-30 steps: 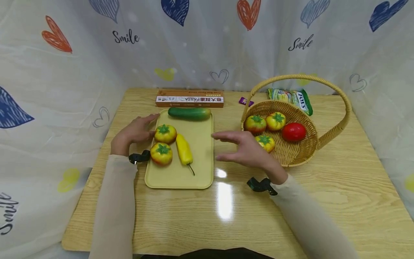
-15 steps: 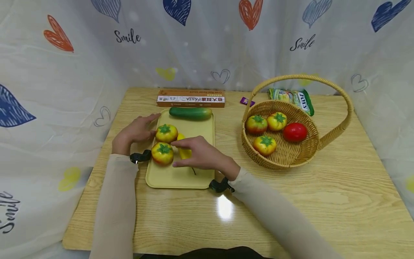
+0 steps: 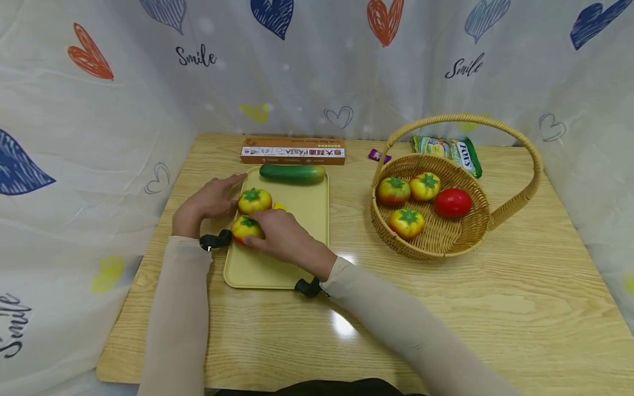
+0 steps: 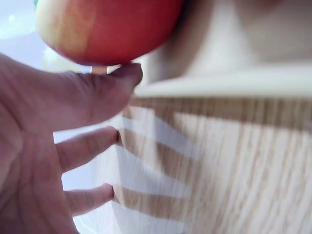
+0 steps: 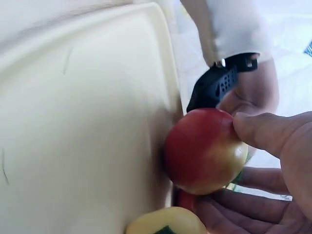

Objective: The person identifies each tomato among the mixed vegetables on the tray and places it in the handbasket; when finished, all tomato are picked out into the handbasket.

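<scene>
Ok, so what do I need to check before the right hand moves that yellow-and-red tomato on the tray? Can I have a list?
1. Right hand has the near tomato: ok, thumb and fingers are on opposite sides.
2. Near tomato is off the tray: cannot tell, no clear gap shows.
3. Yellow pepper is free of the right hand: cannot tell, the hand hides most of it.
4. Left hand is steadying the tray: cannot tell, it is at the left edge but contact is unclear.
5. Wicker basket has room, if the tomato goes there: ok, bare weave shows.
</scene>
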